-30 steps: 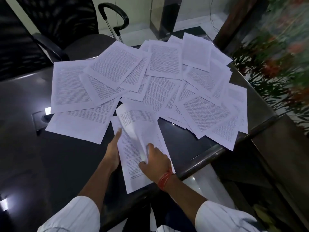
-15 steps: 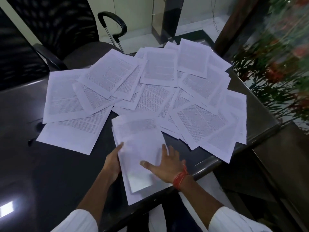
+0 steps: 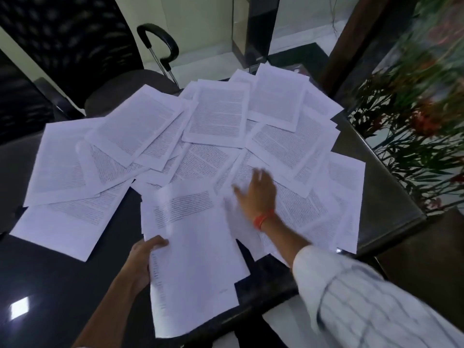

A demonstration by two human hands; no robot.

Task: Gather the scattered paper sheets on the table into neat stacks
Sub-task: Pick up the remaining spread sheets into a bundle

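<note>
A small stack of printed sheets was gripped at its edge by the left hand. The right hand, fingers spread wide, was laid on scattered sheets covering the dark desk.

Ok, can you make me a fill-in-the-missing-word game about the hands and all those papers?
1. The left hand grips the near stack by its ____ edge.
2. The right hand reaches over the scattered sheets with its fingers ____.
3. A ____ thread is tied round the right wrist.
4. The table under the paper is ____ in colour.

Missing words: left; spread; red; black
</note>
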